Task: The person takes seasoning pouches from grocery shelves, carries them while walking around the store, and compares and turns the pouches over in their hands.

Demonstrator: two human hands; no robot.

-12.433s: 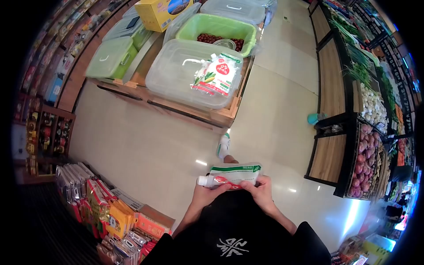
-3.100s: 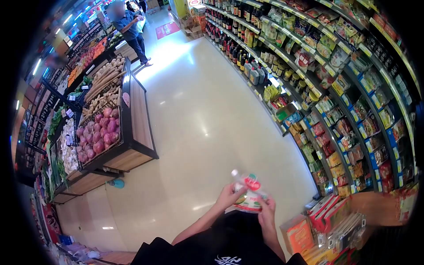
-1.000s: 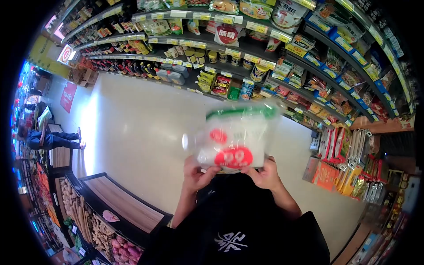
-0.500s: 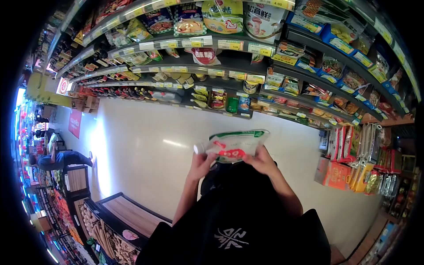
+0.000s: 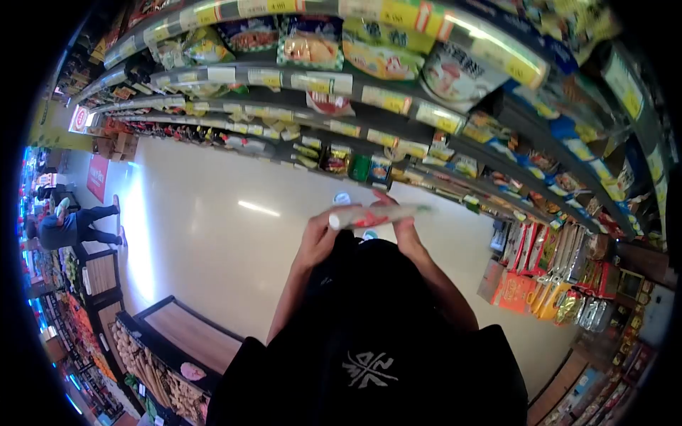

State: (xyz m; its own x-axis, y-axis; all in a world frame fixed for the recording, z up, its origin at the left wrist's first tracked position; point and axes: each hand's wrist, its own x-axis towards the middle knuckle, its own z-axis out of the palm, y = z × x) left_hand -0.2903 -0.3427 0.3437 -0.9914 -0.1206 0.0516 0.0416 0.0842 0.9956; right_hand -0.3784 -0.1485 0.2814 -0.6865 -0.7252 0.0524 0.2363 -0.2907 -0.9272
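A white packet (image 5: 380, 215) with red print is held between my hands in front of my dark top, edge-on to the camera and blurred. My left hand (image 5: 320, 233) grips its left end, beside a white round cap or roll-like end. My right hand (image 5: 406, 231) holds the packet near its right part, with some fingers behind it. The shelf edge with small packets (image 5: 335, 160) stands beyond the packet.
Curved shelves (image 5: 263, 77) of packaged goods span the top. Hanging bags (image 5: 536, 245) are at the right. A person (image 5: 78, 224) stands at the far left. A wooden-topped display (image 5: 188, 330) and a produce bin (image 5: 153, 369) are at the lower left.
The packet has tipped from showing its broad printed face to lying nearly edge-on. Both hands have shifted slightly up. The view has moved closer to the shelves, and the other person's legs are farther apart.
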